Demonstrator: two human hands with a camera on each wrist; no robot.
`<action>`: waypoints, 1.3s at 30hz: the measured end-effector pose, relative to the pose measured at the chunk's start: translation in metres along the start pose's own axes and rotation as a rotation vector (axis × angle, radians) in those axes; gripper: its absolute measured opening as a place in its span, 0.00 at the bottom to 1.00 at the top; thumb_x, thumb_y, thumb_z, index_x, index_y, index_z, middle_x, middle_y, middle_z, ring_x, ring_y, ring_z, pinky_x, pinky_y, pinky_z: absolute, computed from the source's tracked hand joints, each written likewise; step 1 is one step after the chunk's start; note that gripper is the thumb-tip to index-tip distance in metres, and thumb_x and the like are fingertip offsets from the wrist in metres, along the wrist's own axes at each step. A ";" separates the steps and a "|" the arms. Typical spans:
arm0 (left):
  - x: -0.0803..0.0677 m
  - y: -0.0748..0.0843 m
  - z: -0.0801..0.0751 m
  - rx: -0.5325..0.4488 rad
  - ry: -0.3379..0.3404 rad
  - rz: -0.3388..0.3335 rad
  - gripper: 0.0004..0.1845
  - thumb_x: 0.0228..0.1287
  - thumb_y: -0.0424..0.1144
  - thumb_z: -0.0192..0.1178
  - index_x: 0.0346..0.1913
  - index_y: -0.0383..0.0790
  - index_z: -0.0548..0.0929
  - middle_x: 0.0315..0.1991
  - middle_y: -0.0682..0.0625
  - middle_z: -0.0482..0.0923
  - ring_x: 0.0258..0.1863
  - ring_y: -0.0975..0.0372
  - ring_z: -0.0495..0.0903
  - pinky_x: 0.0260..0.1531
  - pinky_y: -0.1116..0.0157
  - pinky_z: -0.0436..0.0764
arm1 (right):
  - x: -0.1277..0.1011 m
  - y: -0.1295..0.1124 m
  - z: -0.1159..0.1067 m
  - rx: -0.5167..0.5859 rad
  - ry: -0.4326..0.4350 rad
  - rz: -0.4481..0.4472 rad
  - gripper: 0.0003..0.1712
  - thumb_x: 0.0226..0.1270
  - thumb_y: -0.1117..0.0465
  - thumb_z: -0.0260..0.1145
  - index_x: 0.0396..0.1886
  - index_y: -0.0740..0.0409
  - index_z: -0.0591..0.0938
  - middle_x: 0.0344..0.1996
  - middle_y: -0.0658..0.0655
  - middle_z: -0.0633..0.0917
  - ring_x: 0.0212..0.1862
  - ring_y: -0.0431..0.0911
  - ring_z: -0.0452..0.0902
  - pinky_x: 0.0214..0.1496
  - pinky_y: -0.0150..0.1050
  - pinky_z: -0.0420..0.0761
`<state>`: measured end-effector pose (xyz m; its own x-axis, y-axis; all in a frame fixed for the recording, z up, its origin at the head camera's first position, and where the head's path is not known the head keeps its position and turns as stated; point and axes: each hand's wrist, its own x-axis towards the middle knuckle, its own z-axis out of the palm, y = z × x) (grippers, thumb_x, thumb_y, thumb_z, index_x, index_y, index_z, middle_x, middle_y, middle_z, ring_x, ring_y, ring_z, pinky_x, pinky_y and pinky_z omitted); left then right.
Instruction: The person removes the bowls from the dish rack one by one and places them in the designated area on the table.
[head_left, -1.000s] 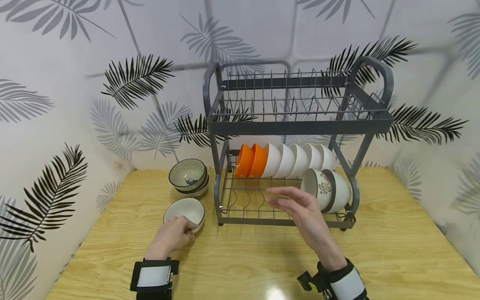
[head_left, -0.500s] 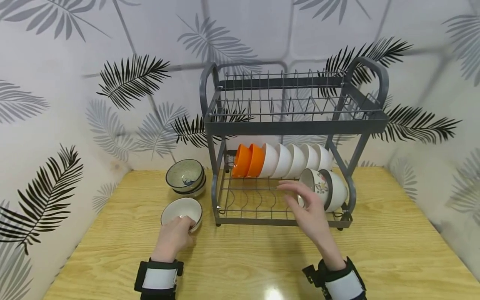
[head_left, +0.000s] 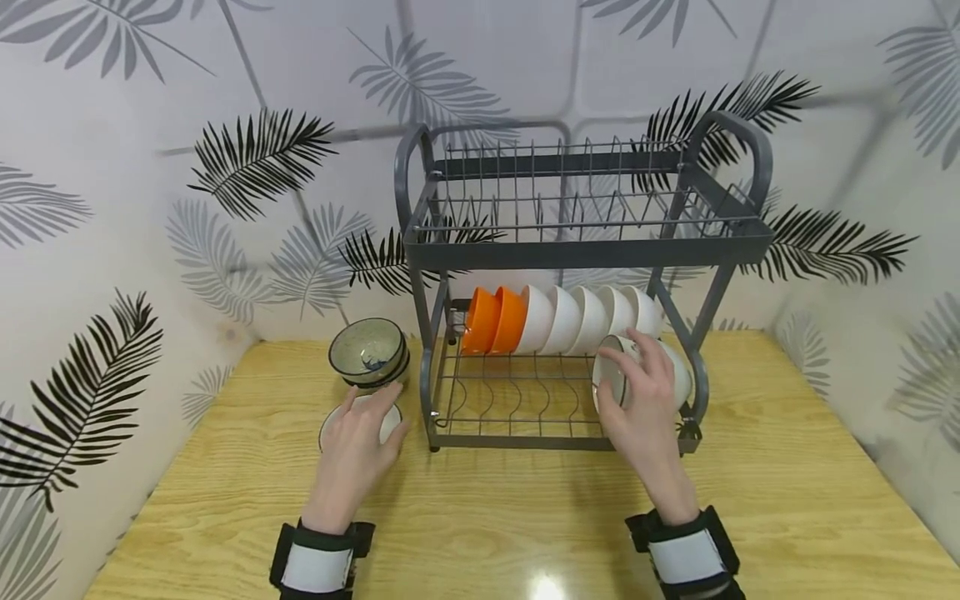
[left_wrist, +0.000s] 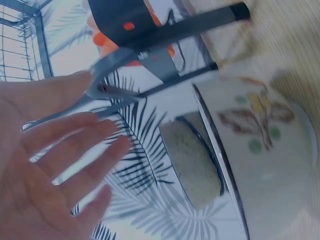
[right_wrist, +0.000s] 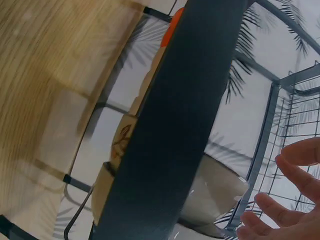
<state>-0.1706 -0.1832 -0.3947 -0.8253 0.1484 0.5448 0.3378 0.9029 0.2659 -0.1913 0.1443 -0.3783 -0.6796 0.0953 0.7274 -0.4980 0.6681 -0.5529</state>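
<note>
My left hand [head_left: 352, 450] hovers over a cream bowl [head_left: 388, 423] with a dark rim, its fingers spread and partly hiding it. In the left wrist view, a gap separates the hand [left_wrist: 55, 155] from this bowl [left_wrist: 265, 140], which has a flower pattern outside. Behind it stand stacked grey-green bowls [head_left: 366, 350]. On the rack's lower tier, my right hand [head_left: 647, 417] is beside a flower-patterned bowl [head_left: 611, 379], covering much of it. Its fingers look loosely bent and apart in the right wrist view, where the hand [right_wrist: 285, 205] appears clear of the bowls.
A dark two-tier dish rack [head_left: 588, 254] stands against the patterned wall. Orange bowls [head_left: 483, 322] and several white bowls [head_left: 562, 321] lean in its lower back row. Another white bowl [head_left: 682, 375] is at the right front. Wooden tabletop [head_left: 487, 517] lies before the rack.
My left hand has let go of the cream bowl's rim, and its fingers have straightened above it. The right hand has moved right, up to the flower-patterned bowl on the rack.
</note>
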 end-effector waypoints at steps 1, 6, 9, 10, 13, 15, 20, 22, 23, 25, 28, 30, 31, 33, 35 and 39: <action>0.001 0.002 0.000 -0.025 0.018 0.011 0.26 0.56 0.33 0.74 0.59 0.34 0.83 0.54 0.39 0.86 0.53 0.47 0.86 0.70 0.43 0.71 | 0.000 0.001 0.000 -0.016 -0.011 0.004 0.17 0.55 0.77 0.63 0.47 0.72 0.84 0.64 0.74 0.74 0.70 0.71 0.63 0.65 0.71 0.68; 0.003 0.013 0.001 -0.148 0.079 0.072 0.24 0.58 0.29 0.71 0.59 0.34 0.83 0.57 0.40 0.85 0.57 0.48 0.85 0.71 0.43 0.70 | -0.001 0.007 0.001 -0.089 -0.072 0.012 0.20 0.58 0.76 0.63 0.52 0.71 0.82 0.68 0.73 0.70 0.66 0.70 0.68 0.58 0.68 0.76; 0.003 0.018 0.002 -0.192 0.082 0.095 0.24 0.58 0.29 0.71 0.59 0.35 0.83 0.56 0.41 0.85 0.57 0.49 0.84 0.72 0.46 0.69 | -0.001 0.011 0.003 -0.124 -0.082 -0.011 0.21 0.58 0.77 0.64 0.53 0.70 0.81 0.69 0.73 0.69 0.66 0.70 0.67 0.59 0.67 0.75; 0.003 0.019 0.002 -0.201 0.080 0.103 0.23 0.59 0.29 0.71 0.59 0.35 0.83 0.56 0.41 0.85 0.57 0.50 0.84 0.73 0.47 0.69 | -0.001 0.012 0.003 -0.134 -0.079 -0.023 0.21 0.57 0.77 0.64 0.53 0.70 0.81 0.68 0.74 0.69 0.67 0.70 0.66 0.62 0.67 0.74; 0.003 0.023 0.004 -0.224 0.072 0.125 0.23 0.59 0.29 0.70 0.59 0.35 0.83 0.56 0.42 0.86 0.57 0.50 0.84 0.74 0.49 0.67 | 0.000 0.017 0.005 -0.147 -0.062 -0.053 0.22 0.55 0.78 0.65 0.52 0.70 0.82 0.67 0.74 0.70 0.69 0.71 0.64 0.67 0.68 0.68; 0.003 0.026 0.005 -0.238 0.063 0.143 0.23 0.60 0.29 0.70 0.59 0.35 0.83 0.56 0.42 0.86 0.57 0.51 0.84 0.75 0.49 0.67 | 0.001 0.022 0.005 -0.151 -0.052 -0.062 0.23 0.54 0.80 0.66 0.52 0.70 0.82 0.66 0.75 0.70 0.69 0.72 0.63 0.69 0.69 0.65; 0.002 0.031 0.006 -0.267 0.049 0.193 0.23 0.58 0.28 0.70 0.59 0.35 0.83 0.56 0.42 0.85 0.57 0.51 0.85 0.73 0.48 0.69 | -0.001 0.032 0.005 -0.175 -0.039 -0.056 0.25 0.52 0.80 0.67 0.53 0.70 0.81 0.66 0.77 0.71 0.69 0.73 0.63 0.72 0.70 0.62; 0.002 0.032 0.005 -0.279 0.049 0.212 0.23 0.58 0.28 0.70 0.59 0.35 0.83 0.56 0.42 0.85 0.57 0.51 0.85 0.73 0.48 0.69 | -0.002 0.034 0.006 -0.220 -0.049 -0.065 0.28 0.51 0.79 0.67 0.55 0.70 0.79 0.65 0.76 0.73 0.70 0.73 0.62 0.73 0.70 0.60; 0.002 0.032 0.005 -0.285 0.049 0.221 0.23 0.58 0.28 0.70 0.59 0.35 0.83 0.56 0.42 0.86 0.57 0.51 0.85 0.73 0.48 0.70 | -0.002 0.035 0.006 -0.247 -0.055 -0.073 0.29 0.50 0.79 0.68 0.57 0.70 0.79 0.64 0.76 0.74 0.70 0.73 0.62 0.74 0.70 0.59; 0.002 0.033 0.005 -0.291 0.039 0.235 0.23 0.59 0.29 0.70 0.59 0.36 0.82 0.57 0.43 0.85 0.57 0.52 0.84 0.73 0.48 0.69 | -0.003 0.036 0.007 -0.300 -0.064 -0.086 0.32 0.50 0.78 0.69 0.60 0.71 0.77 0.63 0.75 0.76 0.71 0.73 0.61 0.74 0.70 0.58; 0.002 0.034 0.004 -0.287 0.022 0.245 0.23 0.60 0.30 0.70 0.59 0.36 0.82 0.56 0.43 0.86 0.58 0.52 0.84 0.73 0.48 0.69 | -0.004 0.038 0.009 -0.346 -0.073 -0.090 0.36 0.50 0.77 0.69 0.64 0.73 0.73 0.64 0.74 0.76 0.73 0.71 0.58 0.75 0.70 0.56; 0.002 0.034 0.004 -0.282 0.010 0.247 0.23 0.61 0.31 0.70 0.60 0.37 0.82 0.56 0.43 0.86 0.58 0.52 0.84 0.74 0.48 0.69 | -0.006 0.038 0.010 -0.364 -0.070 -0.083 0.38 0.50 0.77 0.69 0.65 0.75 0.71 0.65 0.75 0.75 0.74 0.71 0.57 0.75 0.71 0.54; 0.002 0.034 0.004 -0.280 0.006 0.246 0.23 0.61 0.31 0.70 0.60 0.37 0.82 0.56 0.43 0.86 0.58 0.52 0.84 0.74 0.48 0.69 | -0.007 0.038 0.011 -0.374 -0.070 -0.079 0.39 0.50 0.77 0.69 0.66 0.76 0.70 0.65 0.75 0.74 0.74 0.70 0.57 0.75 0.71 0.53; 0.001 0.035 0.003 -0.282 -0.001 0.243 0.23 0.61 0.31 0.70 0.60 0.37 0.82 0.56 0.44 0.86 0.58 0.52 0.84 0.74 0.48 0.69 | -0.007 0.038 0.012 -0.397 -0.068 -0.075 0.40 0.51 0.77 0.70 0.67 0.76 0.69 0.66 0.76 0.73 0.74 0.70 0.57 0.75 0.72 0.53; 0.002 0.035 0.003 -0.284 -0.003 0.242 0.23 0.61 0.31 0.69 0.61 0.38 0.82 0.56 0.44 0.86 0.58 0.52 0.84 0.73 0.48 0.69 | -0.008 0.039 0.014 -0.418 -0.063 -0.072 0.41 0.51 0.77 0.69 0.68 0.76 0.69 0.66 0.75 0.73 0.74 0.69 0.58 0.74 0.73 0.53; 0.002 0.035 0.003 -0.288 -0.005 0.244 0.23 0.61 0.31 0.70 0.60 0.38 0.82 0.56 0.44 0.86 0.58 0.52 0.84 0.74 0.47 0.69 | -0.008 0.039 0.016 -0.420 -0.053 -0.061 0.40 0.51 0.79 0.67 0.68 0.75 0.69 0.66 0.74 0.73 0.73 0.68 0.61 0.74 0.74 0.52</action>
<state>-0.1615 -0.1500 -0.3868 -0.7068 0.3478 0.6160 0.6376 0.6904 0.3417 -0.2135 0.1579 -0.4125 -0.6880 0.0150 0.7255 -0.2830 0.9151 -0.2873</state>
